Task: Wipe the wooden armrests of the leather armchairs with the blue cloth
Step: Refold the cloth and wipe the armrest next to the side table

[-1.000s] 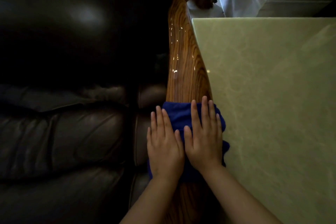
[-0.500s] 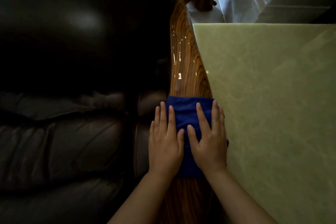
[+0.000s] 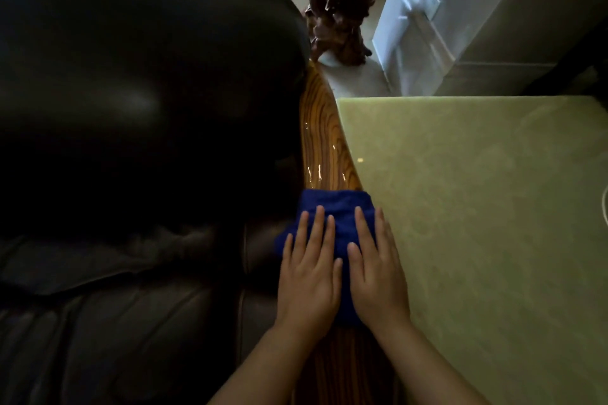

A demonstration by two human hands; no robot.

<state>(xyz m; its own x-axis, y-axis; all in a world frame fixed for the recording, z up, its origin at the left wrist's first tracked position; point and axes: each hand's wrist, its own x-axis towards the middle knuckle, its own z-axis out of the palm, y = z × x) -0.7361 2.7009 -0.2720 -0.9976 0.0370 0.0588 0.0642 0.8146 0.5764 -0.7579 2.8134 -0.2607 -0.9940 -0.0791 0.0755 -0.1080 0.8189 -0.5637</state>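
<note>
Blue cloth (image 3: 335,210) is draped across the glossy wooden armrest (image 3: 320,141), about halfway along its length, hanging a bit over the edge on the leather armchair (image 3: 138,102) side. Both hands lie flat on it, fingers spread and not gripping: left hand (image 3: 307,276) and right hand (image 3: 378,276) side by side. Pale green stone tabletop (image 3: 477,207) sits just beside the armrest's other edge.

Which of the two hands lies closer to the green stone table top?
The right hand: its outer edge runs along the green table top, while the left hand lies on the blue cloth toward the leather seat.
</note>
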